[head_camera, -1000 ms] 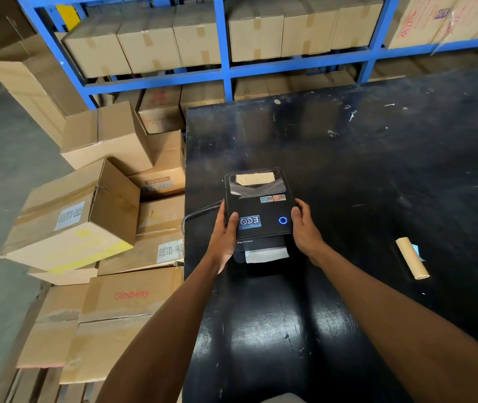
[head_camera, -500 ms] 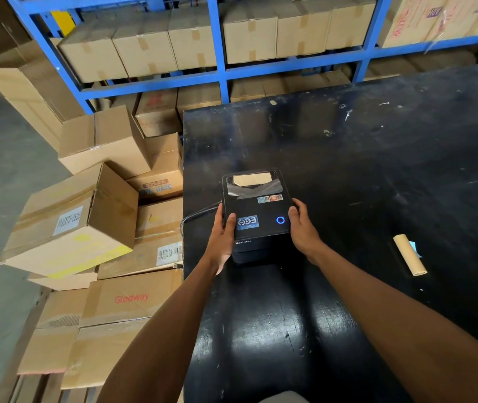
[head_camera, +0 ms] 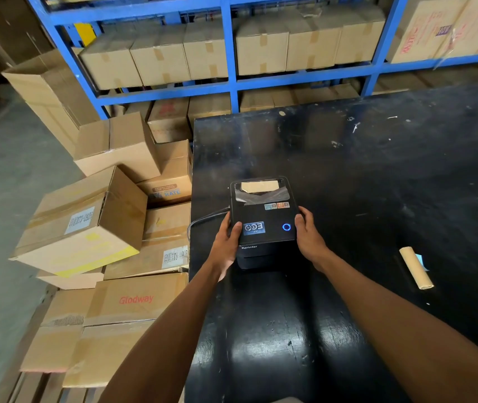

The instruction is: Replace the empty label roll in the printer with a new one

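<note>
A black label printer (head_camera: pixel 263 216) stands near the left edge of the black table (head_camera: pixel 377 175), lid down, a blue ring lit on top. Through its clear window a brown roll (head_camera: pixel 259 186) shows. My left hand (head_camera: pixel 227 242) grips the printer's left side, thumb on the lid. My right hand (head_camera: pixel 309 238) grips its right side. A bare cardboard core (head_camera: pixel 416 267) lies on the table to the right, with a scrap of blue-white paper under it. No paper shows at the printer's front slot.
A black cable (head_camera: pixel 202 221) runs from the printer's left side off the table edge. Stacked cardboard boxes (head_camera: pixel 92 225) crowd the floor left of the table. Blue shelving (head_camera: pixel 232 80) full of boxes stands behind it.
A white label strip stuck out of the printer's front slot a second ago; it is gone from view now. Both hands stay on the printer's sides.
</note>
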